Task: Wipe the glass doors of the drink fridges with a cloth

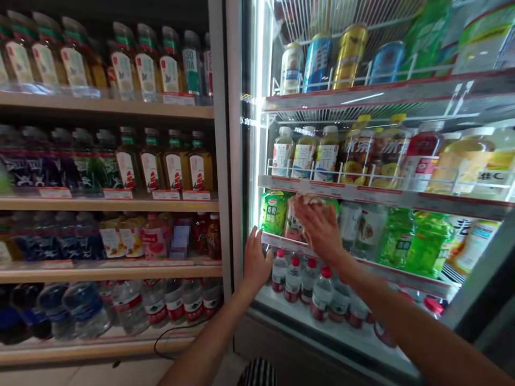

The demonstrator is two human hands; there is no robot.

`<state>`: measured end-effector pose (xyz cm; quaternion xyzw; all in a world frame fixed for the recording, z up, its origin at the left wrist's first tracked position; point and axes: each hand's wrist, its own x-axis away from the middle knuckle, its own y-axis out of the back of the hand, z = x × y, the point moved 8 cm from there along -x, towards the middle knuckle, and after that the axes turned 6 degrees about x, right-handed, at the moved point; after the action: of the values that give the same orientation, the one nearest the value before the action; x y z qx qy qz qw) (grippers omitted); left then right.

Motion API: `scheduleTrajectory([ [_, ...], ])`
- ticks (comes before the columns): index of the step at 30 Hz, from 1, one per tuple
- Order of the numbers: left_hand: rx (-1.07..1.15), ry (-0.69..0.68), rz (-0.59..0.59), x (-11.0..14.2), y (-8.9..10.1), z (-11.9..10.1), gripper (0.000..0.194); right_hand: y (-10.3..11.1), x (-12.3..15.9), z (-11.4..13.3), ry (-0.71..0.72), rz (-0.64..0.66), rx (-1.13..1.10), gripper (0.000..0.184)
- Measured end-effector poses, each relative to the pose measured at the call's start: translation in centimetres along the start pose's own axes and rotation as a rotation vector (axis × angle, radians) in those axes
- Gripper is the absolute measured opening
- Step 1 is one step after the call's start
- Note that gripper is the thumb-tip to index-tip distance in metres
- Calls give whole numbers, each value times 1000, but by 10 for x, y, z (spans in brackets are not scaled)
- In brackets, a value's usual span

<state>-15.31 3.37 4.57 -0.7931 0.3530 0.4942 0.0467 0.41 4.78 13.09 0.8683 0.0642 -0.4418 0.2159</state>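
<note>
My right hand [319, 228] is pressed against the glass door [251, 161] of a lit drinks fridge. Under its fingers shows the edge of a pale, crumpled cloth [311, 198]; most of it is hidden by the hand. Behind the glass there, a green drink bottle [274, 212] and a pink-labelled bottle [293, 220] stand on a shelf. My left hand [257, 260] rests lower down at the door's left side, with fingers pointing up and thumb apart. It holds nothing that I can see.
Cans [317, 61] and tea bottles [325, 153] fill the upper fridge shelves; red-capped water bottles [322, 295] stand at the bottom. To the left is a wooden rack [108, 205] with rows of bottles. A dark cable [161, 340] hangs by its lowest shelf.
</note>
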Motion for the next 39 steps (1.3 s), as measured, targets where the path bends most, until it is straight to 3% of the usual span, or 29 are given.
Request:
scheduleTrajectory([
  [2,-4,-25,11,3,-8,-12,56,11,10,-24,-97,-34,40,59],
  [3,-12,-44,17,5,-12,-20,56,13,21,-28,-81,-22,51,59],
  [7,-48,-171,96,10,-31,-58,55,18,72,-30,130,82,26,57],
  [8,-45,-197,118,11,-36,-68,55,22,78,-40,102,79,27,57],
  [11,-17,-248,162,13,-51,-97,58,46,83,-91,-171,-40,91,57],
  [13,-2,-280,191,16,-62,-115,57,59,92,-111,-278,-109,130,56],
  [17,25,-364,248,27,-82,-145,56,52,132,-96,-118,39,100,53],
  [20,43,-410,277,33,-94,-157,55,54,147,-104,-96,68,114,54],
  [24,62,-422,277,36,-106,-169,54,79,143,-151,-348,-143,226,60],
  [26,70,-441,284,37,-110,-174,54,81,154,-155,-382,-168,233,62],
  [31,55,-498,300,46,-116,-183,55,69,193,-138,-285,-41,204,64],
  [36,52,-544,309,54,-125,-197,55,96,191,-186,-522,-200,322,63],
  [39,60,-554,324,56,-128,-202,56,97,209,-182,-523,-198,327,63],
])
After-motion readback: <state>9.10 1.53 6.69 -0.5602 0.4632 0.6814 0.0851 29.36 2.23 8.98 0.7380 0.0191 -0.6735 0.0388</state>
